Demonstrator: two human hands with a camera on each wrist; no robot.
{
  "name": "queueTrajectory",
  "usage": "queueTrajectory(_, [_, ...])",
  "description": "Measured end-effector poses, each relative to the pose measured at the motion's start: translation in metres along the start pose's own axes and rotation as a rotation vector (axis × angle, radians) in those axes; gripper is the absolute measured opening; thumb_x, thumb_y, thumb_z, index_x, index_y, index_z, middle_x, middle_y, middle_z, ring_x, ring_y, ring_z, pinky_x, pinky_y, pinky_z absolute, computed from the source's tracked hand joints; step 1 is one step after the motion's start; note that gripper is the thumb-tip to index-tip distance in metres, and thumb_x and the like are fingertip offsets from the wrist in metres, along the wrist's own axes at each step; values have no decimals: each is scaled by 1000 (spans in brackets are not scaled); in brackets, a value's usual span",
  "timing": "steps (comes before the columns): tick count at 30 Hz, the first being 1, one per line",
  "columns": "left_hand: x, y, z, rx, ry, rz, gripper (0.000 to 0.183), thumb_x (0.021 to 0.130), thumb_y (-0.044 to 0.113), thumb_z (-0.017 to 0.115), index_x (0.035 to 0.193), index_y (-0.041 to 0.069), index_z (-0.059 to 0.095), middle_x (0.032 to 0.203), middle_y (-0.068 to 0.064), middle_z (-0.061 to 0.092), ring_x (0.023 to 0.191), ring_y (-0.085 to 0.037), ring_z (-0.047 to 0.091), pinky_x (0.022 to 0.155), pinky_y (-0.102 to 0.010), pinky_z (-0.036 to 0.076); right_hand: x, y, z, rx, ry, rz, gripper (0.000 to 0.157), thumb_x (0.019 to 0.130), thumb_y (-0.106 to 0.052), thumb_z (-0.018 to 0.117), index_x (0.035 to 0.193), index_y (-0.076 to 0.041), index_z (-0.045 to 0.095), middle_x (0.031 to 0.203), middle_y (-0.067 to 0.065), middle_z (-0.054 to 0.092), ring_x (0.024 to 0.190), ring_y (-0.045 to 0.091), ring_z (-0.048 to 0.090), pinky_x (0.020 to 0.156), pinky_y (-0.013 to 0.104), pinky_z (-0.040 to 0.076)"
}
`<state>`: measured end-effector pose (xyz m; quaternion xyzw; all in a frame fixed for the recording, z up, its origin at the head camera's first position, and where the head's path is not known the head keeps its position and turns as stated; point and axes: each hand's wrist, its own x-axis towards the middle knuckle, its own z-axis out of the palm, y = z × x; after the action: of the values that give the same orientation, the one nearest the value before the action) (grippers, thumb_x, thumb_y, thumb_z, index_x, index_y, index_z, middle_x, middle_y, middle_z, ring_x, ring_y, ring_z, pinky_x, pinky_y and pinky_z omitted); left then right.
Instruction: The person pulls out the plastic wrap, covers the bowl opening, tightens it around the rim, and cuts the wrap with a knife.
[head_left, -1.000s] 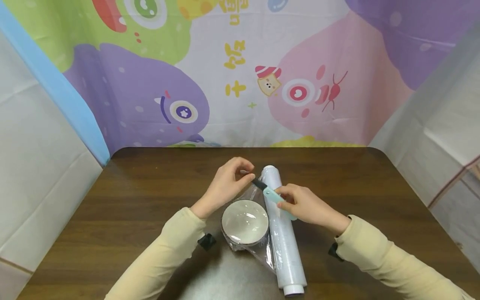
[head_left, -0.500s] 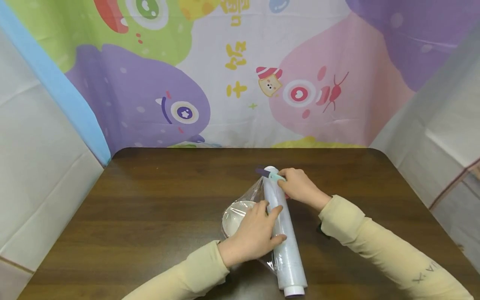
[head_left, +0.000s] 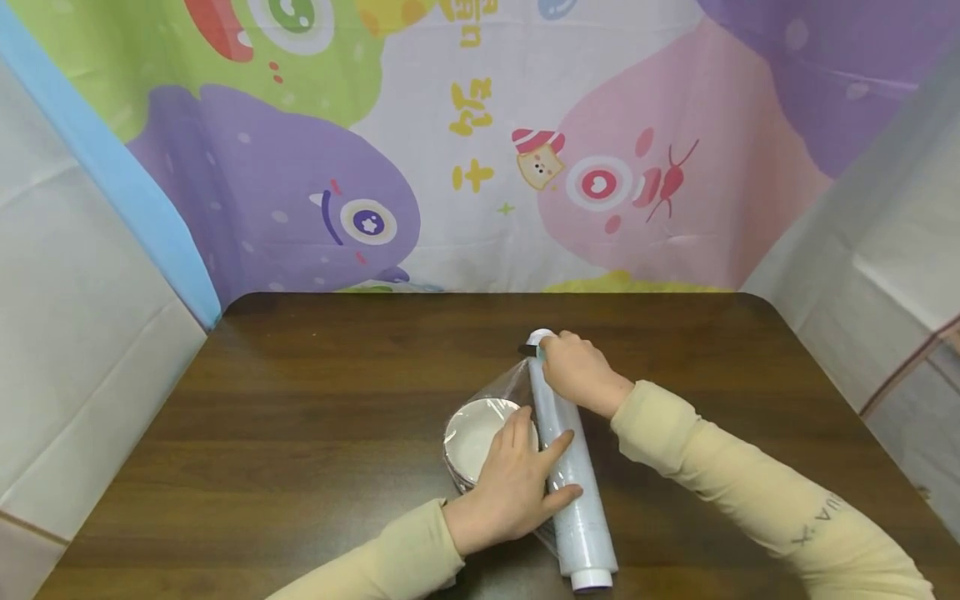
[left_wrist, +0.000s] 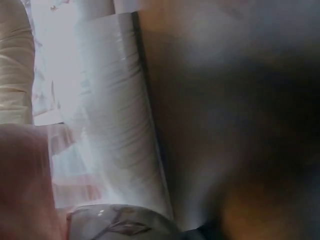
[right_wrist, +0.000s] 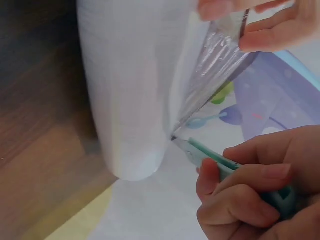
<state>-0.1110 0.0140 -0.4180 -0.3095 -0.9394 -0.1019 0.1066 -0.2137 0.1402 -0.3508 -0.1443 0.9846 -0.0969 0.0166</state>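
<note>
A white roll of cling film (head_left: 577,475) lies lengthwise on the table, its loose sheet (head_left: 504,385) stretched left over a pale round bowl (head_left: 472,437). My left hand (head_left: 506,483) rests with spread fingers across the bowl's right side and onto the roll, partly covering both. Near the roll's far end, my right hand (head_left: 581,373) grips a folding knife with a mint green handle (right_wrist: 225,168) and a dark blade (head_left: 528,350). In the right wrist view the knife's tip meets the film where it leaves the roll.
A dark wooden table (head_left: 315,433) lies under everything. Behind its far edge hangs a cartoon-printed cloth (head_left: 465,233), with pale cloth sides (head_left: 82,333) at left and right.
My left hand has come down from the knife's blade end onto the bowl and roll. My right hand has carried the knife toward the roll's far end.
</note>
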Motion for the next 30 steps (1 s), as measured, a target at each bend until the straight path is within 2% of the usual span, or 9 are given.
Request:
queueTrajectory(4, [-1, -1, 3, -29, 17, -11, 58, 83, 56, 53, 131, 24, 49, 131, -28, 33, 126, -37, 32, 99, -44, 34, -4, -4, -7, -17, -3, -3, 22, 84, -5, 48, 100, 2, 62, 86, 19, 59, 73, 31, 59, 56, 39, 49])
queueTrajectory(8, [-2, -2, 5, -27, 42, -9, 57, 82, 56, 53, 130, 25, 50, 130, -28, 34, 126, -37, 31, 99, -44, 33, -8, -4, -12, 15, -1, -25, 19, 82, -4, 48, 92, 2, 63, 81, 16, 59, 68, 25, 54, 55, 36, 46])
queueTrajectory(12, [-3, -3, 7, -24, 53, -1, 57, 82, 56, 53, 130, 25, 50, 130, -28, 35, 126, -37, 31, 99, -44, 34, -12, -3, -14, 31, 0, -32, 18, 80, -4, 48, 89, 1, 63, 77, 14, 57, 65, 22, 50, 54, 34, 44])
queueTrajectory(16, [-4, -3, 8, -22, 61, 5, 57, 82, 57, 53, 129, 25, 51, 130, -28, 35, 126, -37, 31, 99, -43, 34, -15, -7, -15, 6, 11, -32, 15, 81, -4, 49, 86, 1, 62, 75, 15, 57, 64, 24, 52, 52, 36, 45])
queueTrajectory(22, [-5, -4, 8, -32, 82, 7, 57, 82, 56, 54, 129, 24, 52, 130, -28, 35, 125, -37, 32, 98, -44, 34, -7, -17, -9, -32, 3, -25, 14, 83, -6, 49, 81, 2, 61, 72, 15, 57, 60, 26, 55, 49, 36, 46])
queueTrajectory(30, [-6, -5, 9, -29, 73, 6, 58, 82, 57, 52, 130, 25, 50, 131, -29, 34, 126, -37, 32, 98, -44, 35, 3, -18, -3, -8, -37, 12, 14, 82, -5, 50, 74, 0, 59, 67, 13, 56, 55, 24, 53, 47, 34, 45])
